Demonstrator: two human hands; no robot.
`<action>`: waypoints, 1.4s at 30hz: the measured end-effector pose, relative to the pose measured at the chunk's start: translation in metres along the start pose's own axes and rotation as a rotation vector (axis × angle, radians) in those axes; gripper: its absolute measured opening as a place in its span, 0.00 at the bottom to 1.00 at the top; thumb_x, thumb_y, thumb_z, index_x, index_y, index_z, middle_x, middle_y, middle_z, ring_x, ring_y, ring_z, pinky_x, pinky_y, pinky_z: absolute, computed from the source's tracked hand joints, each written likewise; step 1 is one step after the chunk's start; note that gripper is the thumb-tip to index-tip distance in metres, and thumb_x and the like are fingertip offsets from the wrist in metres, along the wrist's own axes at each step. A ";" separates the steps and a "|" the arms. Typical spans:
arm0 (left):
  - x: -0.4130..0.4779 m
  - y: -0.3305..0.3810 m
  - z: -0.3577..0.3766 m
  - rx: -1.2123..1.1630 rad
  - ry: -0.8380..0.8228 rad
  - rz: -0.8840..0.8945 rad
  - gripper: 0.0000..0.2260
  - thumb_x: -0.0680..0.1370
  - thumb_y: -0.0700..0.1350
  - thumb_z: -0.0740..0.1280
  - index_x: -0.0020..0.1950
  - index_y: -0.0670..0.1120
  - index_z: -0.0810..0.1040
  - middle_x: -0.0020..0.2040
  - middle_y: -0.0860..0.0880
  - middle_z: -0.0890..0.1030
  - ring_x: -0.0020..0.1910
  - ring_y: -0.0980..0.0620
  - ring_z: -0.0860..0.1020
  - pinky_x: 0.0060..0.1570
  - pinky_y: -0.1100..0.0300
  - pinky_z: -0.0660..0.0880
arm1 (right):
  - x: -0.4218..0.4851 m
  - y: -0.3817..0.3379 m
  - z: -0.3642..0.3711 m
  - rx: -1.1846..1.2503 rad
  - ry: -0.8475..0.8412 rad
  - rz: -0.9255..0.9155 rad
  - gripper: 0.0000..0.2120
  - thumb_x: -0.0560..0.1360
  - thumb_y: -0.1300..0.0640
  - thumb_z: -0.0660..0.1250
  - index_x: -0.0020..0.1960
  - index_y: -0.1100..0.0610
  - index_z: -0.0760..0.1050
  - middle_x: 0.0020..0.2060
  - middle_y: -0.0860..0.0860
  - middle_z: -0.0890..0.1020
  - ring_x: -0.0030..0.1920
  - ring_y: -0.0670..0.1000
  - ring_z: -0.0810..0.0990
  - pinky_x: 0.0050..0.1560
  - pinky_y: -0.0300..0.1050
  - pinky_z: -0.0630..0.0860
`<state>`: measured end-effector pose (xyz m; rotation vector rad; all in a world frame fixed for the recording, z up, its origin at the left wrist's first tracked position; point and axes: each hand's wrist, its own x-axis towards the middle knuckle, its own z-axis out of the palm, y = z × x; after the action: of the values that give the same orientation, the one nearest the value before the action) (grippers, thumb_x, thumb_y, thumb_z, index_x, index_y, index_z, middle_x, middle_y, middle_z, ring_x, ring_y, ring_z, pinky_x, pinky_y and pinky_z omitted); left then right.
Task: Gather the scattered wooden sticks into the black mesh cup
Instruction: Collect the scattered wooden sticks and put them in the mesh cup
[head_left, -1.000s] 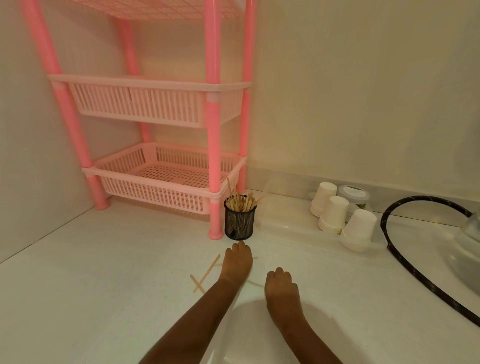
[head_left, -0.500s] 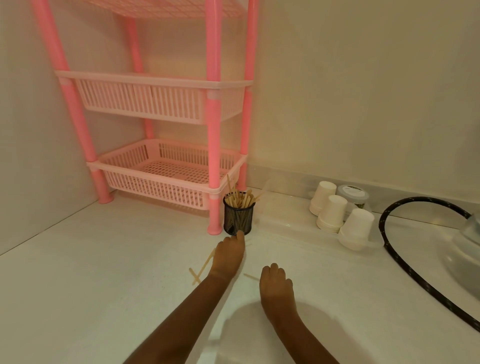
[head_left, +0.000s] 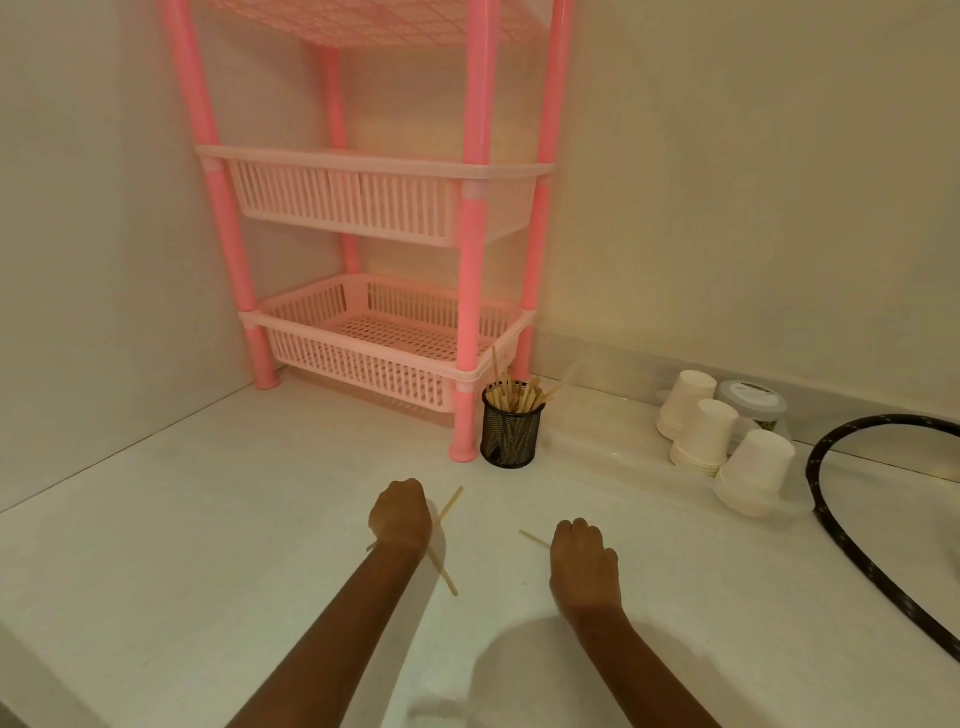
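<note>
At the middle of the white worktop (head_left: 208, 519), toward its front edge, the left hand (head_left: 400, 512) and the right hand (head_left: 584, 560) are held knuckles-up and apart from each other. The fingers of both hands curl down toward the surface and are hidden behind the knuckles. It cannot be told whether either hand grips a stick.

Two crossed wooden sticks (head_left: 451, 503) lie at the left hand. One slants from beyond the knuckles, passes under the hand and emerges at the left of the wrist. The other runs from under the wrist toward the front edge. A single stick (head_left: 535, 539) projects leftward from beneath the right hand's fingers.

Farther back, beyond the gap between the hands, the black mesh cup (head_left: 511, 439) stands upright. A bundle of sticks (head_left: 517, 399) rises above its rim and leans in several directions. The cup is just beside the front right leg of a pink plastic rack (head_left: 472, 260), which fills the back left corner of the worktop.

Along the back edge to the right are three stacks of upturned white paper cups (head_left: 704, 434), with a lidded container (head_left: 750, 400) behind them. A black hose (head_left: 815, 478) curves across the right edge.
</note>
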<state>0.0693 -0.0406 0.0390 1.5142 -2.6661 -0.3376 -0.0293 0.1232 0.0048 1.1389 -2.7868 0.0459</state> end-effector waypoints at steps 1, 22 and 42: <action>-0.001 0.002 0.002 -0.011 -0.006 -0.005 0.12 0.78 0.32 0.56 0.58 0.38 0.74 0.59 0.42 0.77 0.58 0.45 0.77 0.53 0.58 0.75 | -0.001 -0.001 -0.003 -0.007 0.013 0.015 0.11 0.77 0.66 0.54 0.57 0.61 0.68 0.54 0.55 0.75 0.53 0.51 0.75 0.48 0.42 0.73; 0.006 0.040 0.021 -0.146 0.021 0.151 0.09 0.80 0.36 0.56 0.58 0.39 0.72 0.59 0.41 0.76 0.58 0.45 0.74 0.55 0.57 0.72 | -0.010 -0.008 -0.012 0.017 0.192 0.085 0.19 0.37 0.67 0.79 0.24 0.62 0.74 0.20 0.55 0.74 0.20 0.48 0.73 0.17 0.37 0.69; 0.022 0.051 -0.007 -1.342 -0.402 0.093 0.07 0.76 0.30 0.62 0.53 0.31 0.75 0.41 0.39 0.79 0.32 0.52 0.80 0.30 0.69 0.79 | 0.027 -0.010 -0.030 1.244 -0.128 0.443 0.09 0.76 0.61 0.60 0.38 0.56 0.74 0.38 0.54 0.79 0.36 0.49 0.76 0.37 0.40 0.72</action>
<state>0.0159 -0.0353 0.0552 0.8527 -1.7577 -2.0072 -0.0379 0.0990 0.0379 0.5399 -2.9530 1.9773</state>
